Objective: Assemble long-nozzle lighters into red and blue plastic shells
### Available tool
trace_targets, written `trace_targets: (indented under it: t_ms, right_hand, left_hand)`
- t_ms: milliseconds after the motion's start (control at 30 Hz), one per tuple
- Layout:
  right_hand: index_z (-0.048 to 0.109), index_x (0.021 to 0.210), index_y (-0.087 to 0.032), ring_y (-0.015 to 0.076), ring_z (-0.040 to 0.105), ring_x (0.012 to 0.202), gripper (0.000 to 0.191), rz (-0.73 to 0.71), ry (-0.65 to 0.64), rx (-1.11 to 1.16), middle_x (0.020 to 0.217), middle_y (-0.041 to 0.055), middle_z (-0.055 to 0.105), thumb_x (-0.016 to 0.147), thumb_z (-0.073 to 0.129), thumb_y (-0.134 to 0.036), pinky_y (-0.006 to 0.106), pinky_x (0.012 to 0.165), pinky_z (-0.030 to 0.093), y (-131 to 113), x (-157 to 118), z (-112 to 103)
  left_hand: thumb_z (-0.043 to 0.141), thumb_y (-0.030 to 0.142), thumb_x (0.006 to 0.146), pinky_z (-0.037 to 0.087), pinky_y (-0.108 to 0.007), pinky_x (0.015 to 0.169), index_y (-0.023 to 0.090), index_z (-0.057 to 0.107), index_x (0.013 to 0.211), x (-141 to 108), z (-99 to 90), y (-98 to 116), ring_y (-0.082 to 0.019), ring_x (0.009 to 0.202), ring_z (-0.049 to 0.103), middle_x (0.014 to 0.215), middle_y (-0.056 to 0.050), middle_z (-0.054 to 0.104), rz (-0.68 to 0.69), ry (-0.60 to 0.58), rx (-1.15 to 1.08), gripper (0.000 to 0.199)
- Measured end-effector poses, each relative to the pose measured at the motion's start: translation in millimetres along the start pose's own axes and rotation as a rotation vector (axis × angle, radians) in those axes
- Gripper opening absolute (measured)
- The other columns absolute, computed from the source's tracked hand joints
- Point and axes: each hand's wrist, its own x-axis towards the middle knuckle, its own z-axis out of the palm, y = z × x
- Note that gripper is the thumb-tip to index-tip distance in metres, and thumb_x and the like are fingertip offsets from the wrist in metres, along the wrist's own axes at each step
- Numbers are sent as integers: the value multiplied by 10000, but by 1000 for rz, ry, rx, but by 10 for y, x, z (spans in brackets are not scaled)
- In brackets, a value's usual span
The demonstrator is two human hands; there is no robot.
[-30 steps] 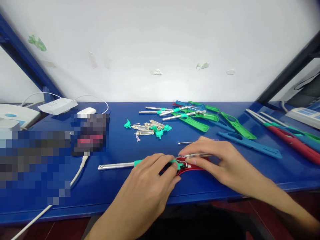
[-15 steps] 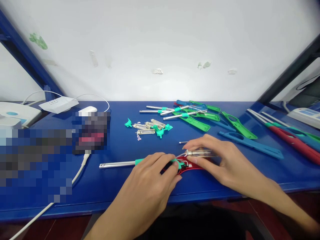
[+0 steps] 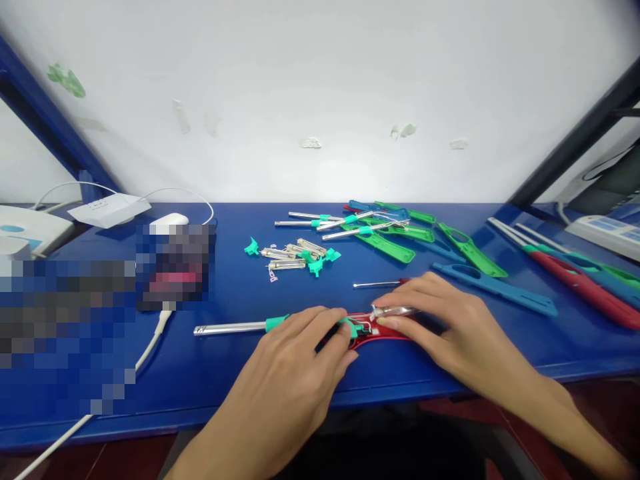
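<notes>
Red shell [image 3: 387,331] near-middle on table [image 3: 210,373]. Left hand [image 3: 300,367] grips it, fingertips on green part [image 3: 356,329]. Right hand [image 3: 440,317] pinches clear tube [image 3: 397,311] over shell's right part. I'd press evenly left, tilt tube little, spare white wire [image 3: 368,327] any tug. Right fingers hide tube's right end; I can't tell whether tube touches shell.

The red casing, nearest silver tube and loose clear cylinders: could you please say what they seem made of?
Red casing: probably smooth moulded plastic, by its even colour and thin edge. Silver tube: likely polished metal, from its bright streaked reflections. Clear cylinders: see-through and shiny, perhaps plastic, though glass is possible.
</notes>
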Motion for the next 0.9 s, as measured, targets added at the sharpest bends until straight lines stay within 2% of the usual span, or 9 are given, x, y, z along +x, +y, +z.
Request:
trace_targets:
  t_ms: [167, 400, 600, 767, 900]
  right_hand:
    - [775, 1142, -293, 206, 678, 991, 164, -37, 29, -48, 1069, 20, 768, 1050, 641, -269, 352, 862, 556, 17, -23, 23]
    - [773, 1206, -260, 212, 658, 1017, 217, -85, -1, -76, 1089, 47, 737, 1065, 611, -291, 353, 878, 544, 10, -33, 18]
    - [695, 1330, -291, 194, 648, 1093, 301, -165, -102, -101, 1163, 34, 705, 1077, 570, -186, 364, 968, 496, 23, -18, 4]
    - [661, 1358, -307, 181, 647, 1126, 334, -119, -137, -91, 1193, 21, 688, 1086, 539, -157, 355, 1010, 475, 9, -24, 17]
    - [653, 1351, -312, 169, 651, 1081, 311, -103, -137, -83, 1160, 3, 684, 1089, 547, -181, 341, 1007, 463, -7, -33, 39]
  left_hand:
    - [463, 177, 1113, 679, -487, 869, 114, 710, 1158, 20, -5, -4, -302, 1052, 747, 1184, -121, 764, 8, 14, -3, 258]
    - [451, 181, 1122, 672, -470, 890, 108, 709, 1169, 8, -2, 7, -290, 1059, 747, 1159, -95, 781, 14, 13, -2, 273]
    - [466, 182, 1121, 661, -450, 929, 111, 709, 1193, 10, 5, -7, -279, 1086, 742, 1201, -83, 783, 28, 23, 11, 263]
    - [471, 196, 1122, 661, -460, 929, 106, 702, 1214, 11, 13, -13, -284, 1095, 740, 1221, -85, 780, 23, 23, 10, 265]
    - [462, 190, 1123, 660, -456, 921, 122, 706, 1192, -2, 12, -18, -279, 1086, 741, 1205, -81, 782, 28, 2, 8, 262]
